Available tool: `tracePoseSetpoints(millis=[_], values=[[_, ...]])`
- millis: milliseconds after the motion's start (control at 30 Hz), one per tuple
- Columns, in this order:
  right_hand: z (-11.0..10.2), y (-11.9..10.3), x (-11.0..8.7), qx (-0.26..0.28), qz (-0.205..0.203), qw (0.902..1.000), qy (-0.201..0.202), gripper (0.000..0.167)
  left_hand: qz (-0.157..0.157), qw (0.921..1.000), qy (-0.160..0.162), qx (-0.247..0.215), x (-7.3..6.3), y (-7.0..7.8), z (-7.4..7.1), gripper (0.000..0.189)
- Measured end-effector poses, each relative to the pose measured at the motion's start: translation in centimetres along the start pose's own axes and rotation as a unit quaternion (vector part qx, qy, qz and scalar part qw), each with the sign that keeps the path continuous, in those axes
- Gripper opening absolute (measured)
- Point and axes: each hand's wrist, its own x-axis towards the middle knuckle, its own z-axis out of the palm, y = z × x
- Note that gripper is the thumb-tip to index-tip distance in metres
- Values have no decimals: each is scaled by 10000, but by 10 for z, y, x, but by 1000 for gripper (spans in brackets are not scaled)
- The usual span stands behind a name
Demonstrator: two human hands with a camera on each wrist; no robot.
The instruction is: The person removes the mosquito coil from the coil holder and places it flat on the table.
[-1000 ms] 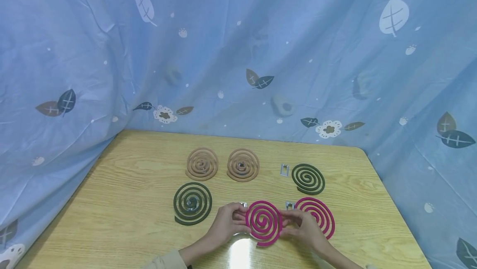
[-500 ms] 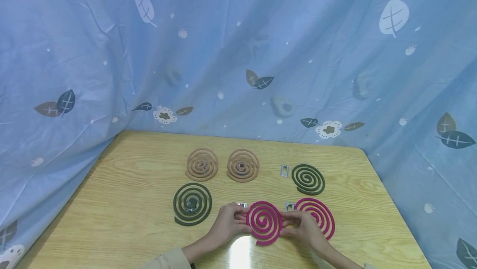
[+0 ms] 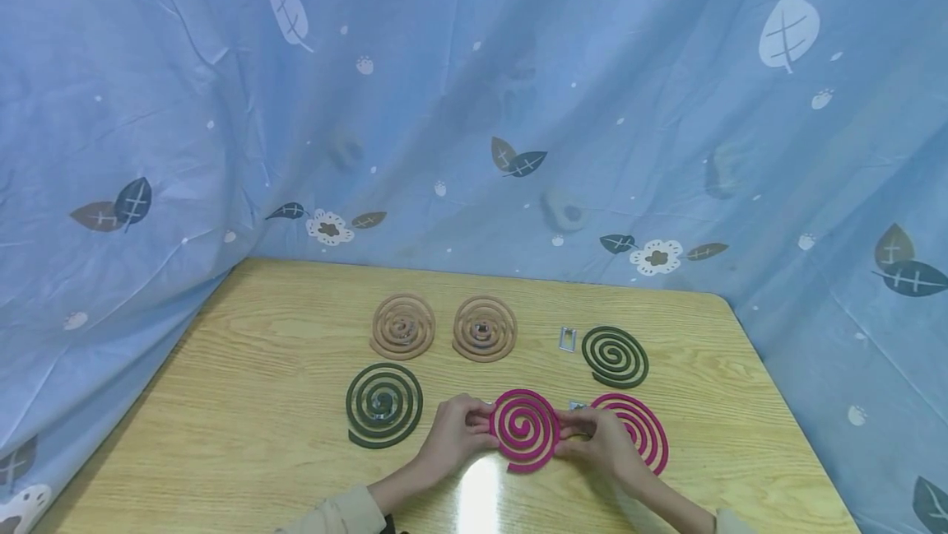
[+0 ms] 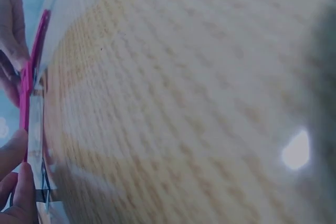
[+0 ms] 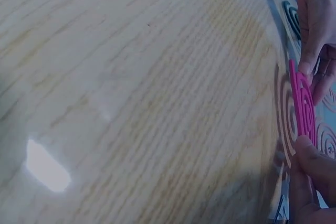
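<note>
A pink mosquito coil (image 3: pixel 522 427) is held between my two hands above the near part of the table. My left hand (image 3: pixel 453 439) pinches its left edge, and my right hand (image 3: pixel 607 445) pinches the opposite edge. In the right wrist view the pink coil (image 5: pixel 304 106) appears nearly edge-on, raised off the wood, with a thumb on it at each end. A second pink coil (image 3: pixel 652 435) lies partly hidden behind my right hand. Near that hand's fingers, a small metal coil stand (image 3: pixel 578 407) is partly covered.
Two brown coils (image 3: pixel 403 327) lie at the back, with metal stands visible at their centres. A dark green coil (image 3: pixel 384 406) lies left of my left hand. Another green coil (image 3: pixel 615 357) lies back right, beside a loose metal stand (image 3: pixel 567 339). Blue curtain (image 3: pixel 444 106) hangs behind the table.
Both hands have shifted slightly away from the near edge with the pink coil. The metal stand by my left fingers is now almost wholly hidden. The other coils stay where they were.
</note>
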Motion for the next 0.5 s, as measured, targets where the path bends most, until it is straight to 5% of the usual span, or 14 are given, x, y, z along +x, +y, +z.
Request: tracePoseSetpoints(millis=[500], values=[[7, -4, 1, -423, 179, 9981, 405, 49, -237, 9993, -103, 273, -1, 6, 5, 39]])
